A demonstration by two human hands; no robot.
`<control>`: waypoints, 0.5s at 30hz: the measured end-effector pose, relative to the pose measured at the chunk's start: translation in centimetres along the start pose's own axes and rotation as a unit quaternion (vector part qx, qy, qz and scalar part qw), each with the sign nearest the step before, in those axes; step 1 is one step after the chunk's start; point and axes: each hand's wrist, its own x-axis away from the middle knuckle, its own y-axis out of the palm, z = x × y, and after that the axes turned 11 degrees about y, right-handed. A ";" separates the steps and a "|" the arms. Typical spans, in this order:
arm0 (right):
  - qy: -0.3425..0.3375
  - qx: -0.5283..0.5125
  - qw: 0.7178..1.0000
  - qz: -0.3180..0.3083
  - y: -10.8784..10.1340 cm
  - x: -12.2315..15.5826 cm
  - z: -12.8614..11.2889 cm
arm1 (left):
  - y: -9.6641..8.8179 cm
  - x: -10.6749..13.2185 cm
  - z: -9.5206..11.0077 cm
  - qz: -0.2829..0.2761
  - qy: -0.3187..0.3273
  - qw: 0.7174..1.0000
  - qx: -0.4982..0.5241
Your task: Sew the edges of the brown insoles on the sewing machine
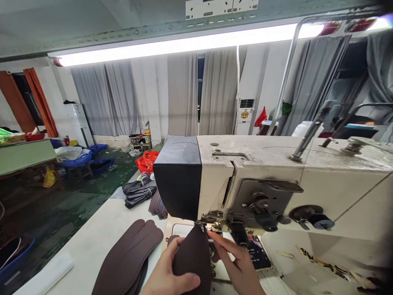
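Observation:
My left hand is closed around a dark brown leather piece, thumb across its lower edge. The piece stands up under the needle area of a cream sewing machine with a black end cover. My right hand pinches the piece's right edge beside the presser foot, fingers pressed together. To the left, a stack of long brown leather pieces lies on the white table.
Bundles of dark straps and brown pieces sit behind the stack. A phone lies under the machine arm. A red bag, blue crates and a green table stand across the dark floor.

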 end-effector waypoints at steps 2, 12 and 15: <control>0.007 -0.001 1.000 0.001 0.1 0.1 0.4 | 0.1 0.1 0.3 0.004 -0.004 1.000 -0.003; -0.003 0.004 1.000 -0.004 -0.3 0.1 -0.6 | 0.4 0.5 0.6 0.076 -0.038 0.996 -0.032; 0.005 0.009 1.000 0.001 -0.3 0.0 -0.8 | 0.6 0.3 0.7 0.061 -0.032 0.998 -0.014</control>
